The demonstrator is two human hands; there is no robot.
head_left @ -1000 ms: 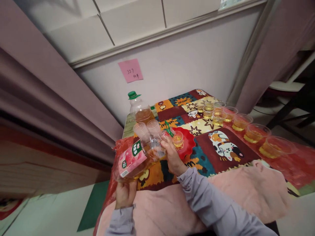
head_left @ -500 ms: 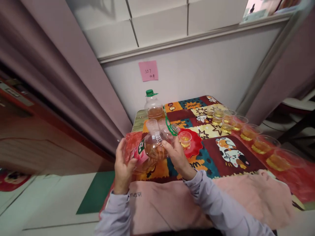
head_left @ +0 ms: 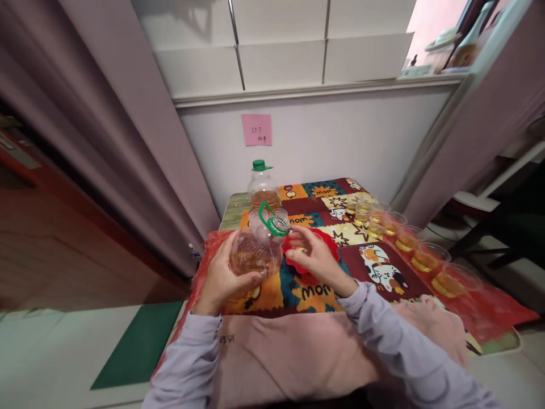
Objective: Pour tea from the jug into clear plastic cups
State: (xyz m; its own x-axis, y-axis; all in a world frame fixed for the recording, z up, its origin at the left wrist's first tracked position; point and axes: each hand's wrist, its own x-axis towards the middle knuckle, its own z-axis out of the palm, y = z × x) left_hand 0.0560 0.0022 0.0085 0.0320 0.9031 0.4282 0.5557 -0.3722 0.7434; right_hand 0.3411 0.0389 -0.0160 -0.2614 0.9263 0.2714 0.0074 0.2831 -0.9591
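A clear plastic bottle (head_left: 258, 253) with amber liquid leans to the right above the table, its uncapped neck (head_left: 279, 222) ringed by a green collar and loop handle. My left hand (head_left: 221, 278) grips its left side. Beside the neck, my right hand (head_left: 315, 258) has its fingers apart and slightly curved; whether a fingertip touches the collar I cannot tell. Behind that hand lies a red scalloped plate (head_left: 332, 241), and the cup on it is mostly covered. Clear cups partly show behind the bottle.
A second bottle (head_left: 261, 184) with a green cap stands at the back left. Several cups of yellow liquid (head_left: 426, 258) line the table's right side. A pink cloth (head_left: 281, 352) covers the front edge. Red plastic film (head_left: 506, 307) lies under the cups.
The bottle has tipped back from a steeper rightward lean toward upright. My right hand has come off its neck area and moved slightly right. My left hand has closed on its side.
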